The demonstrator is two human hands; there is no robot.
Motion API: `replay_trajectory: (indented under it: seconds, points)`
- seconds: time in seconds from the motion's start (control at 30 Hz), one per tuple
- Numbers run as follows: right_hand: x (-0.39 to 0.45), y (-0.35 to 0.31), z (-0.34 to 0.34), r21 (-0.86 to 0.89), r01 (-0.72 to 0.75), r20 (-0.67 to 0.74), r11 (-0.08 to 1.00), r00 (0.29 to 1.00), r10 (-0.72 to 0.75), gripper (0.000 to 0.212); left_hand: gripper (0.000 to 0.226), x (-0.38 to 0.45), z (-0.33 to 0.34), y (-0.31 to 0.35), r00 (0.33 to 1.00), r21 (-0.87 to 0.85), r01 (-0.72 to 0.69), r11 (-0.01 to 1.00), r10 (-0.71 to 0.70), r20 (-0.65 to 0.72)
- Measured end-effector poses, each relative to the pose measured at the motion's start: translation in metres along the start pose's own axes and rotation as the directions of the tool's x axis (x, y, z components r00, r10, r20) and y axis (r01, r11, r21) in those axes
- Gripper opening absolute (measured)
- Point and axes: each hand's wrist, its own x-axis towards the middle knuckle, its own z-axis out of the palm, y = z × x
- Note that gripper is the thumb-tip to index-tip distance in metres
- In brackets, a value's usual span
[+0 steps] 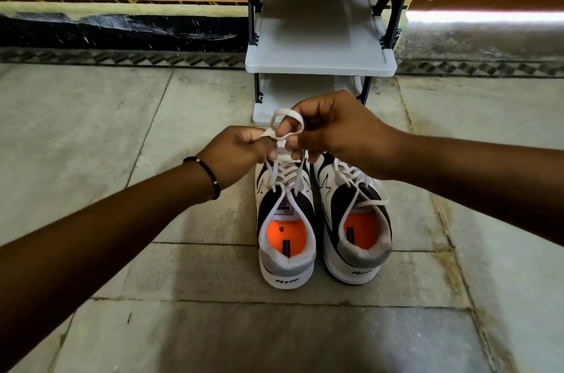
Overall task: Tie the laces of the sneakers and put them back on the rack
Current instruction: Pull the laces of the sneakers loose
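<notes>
Two white, black and grey sneakers with orange insoles stand side by side on the floor, heels toward me: the left sneaker (287, 229) and the right sneaker (355, 226). Above the left sneaker's toe, my left hand (236, 154) pinches one end of its white lace (288, 123). My right hand (332, 128) holds the other end, which forms a loop around my finger. The right sneaker's laces (370, 203) lie loose over its tongue. Its toe is hidden behind my right hand.
A grey plastic shoe rack (320, 67) with black side frames stands against the wall just beyond the sneakers; its visible shelves are bare. The floor is pale stone tile (91, 134). A patterned border runs along the wall base.
</notes>
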Motion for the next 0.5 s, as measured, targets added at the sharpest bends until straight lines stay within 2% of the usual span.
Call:
replay_trajectory:
  seconds: [0.03,0.1,0.13,0.2,0.3,0.4,0.47,0.5]
  points:
    - [0.0,0.0,0.001,-0.001,0.002,-0.006,1.0,1.0,-0.002,0.014,0.027,-0.001,0.0,0.003,0.996,-0.131,0.077,0.988,-0.071,0.046]
    - [0.001,0.0,0.0,-0.002,-0.001,-0.034,1.0,0.999,0.0,0.012,0.022,-0.004,-0.005,0.008,0.968,-0.403,0.229,0.886,-0.164,0.189]
    - [0.001,-0.001,0.0,0.003,-0.005,-0.05,1.0,0.999,0.005,0.011,0.02,-0.004,-0.008,0.009,0.956,-0.492,0.27,0.827,-0.169,0.24]
    - [0.002,-0.002,-0.003,-0.008,-0.012,-0.084,1.0,0.996,0.011,0.011,0.017,-0.005,-0.013,0.013,0.952,-0.599,0.291,0.746,-0.166,0.256]
    - [0.005,-0.005,-0.01,-0.184,-0.032,-0.181,0.982,0.983,-0.002,0.01,0.016,0.0,-0.014,0.013,0.977,-0.709,0.206,0.674,-0.179,0.114]
    - [0.005,-0.004,-0.021,-0.317,-0.13,-0.233,0.94,0.971,0.055,0.01,0.017,0.001,-0.018,0.008,0.978,-0.791,0.125,0.599,-0.207,-0.002]
    - [0.001,0.0,-0.029,-0.439,-0.197,-0.217,0.876,0.97,0.109,0.012,0.018,0.0,-0.024,-0.002,0.968,-0.787,0.101,0.609,-0.243,-0.065]
    - [-0.001,0.002,-0.033,-0.518,-0.217,-0.211,0.828,0.97,0.123,0.013,0.018,-0.001,-0.027,-0.008,0.954,-0.755,0.111,0.647,-0.282,-0.101]
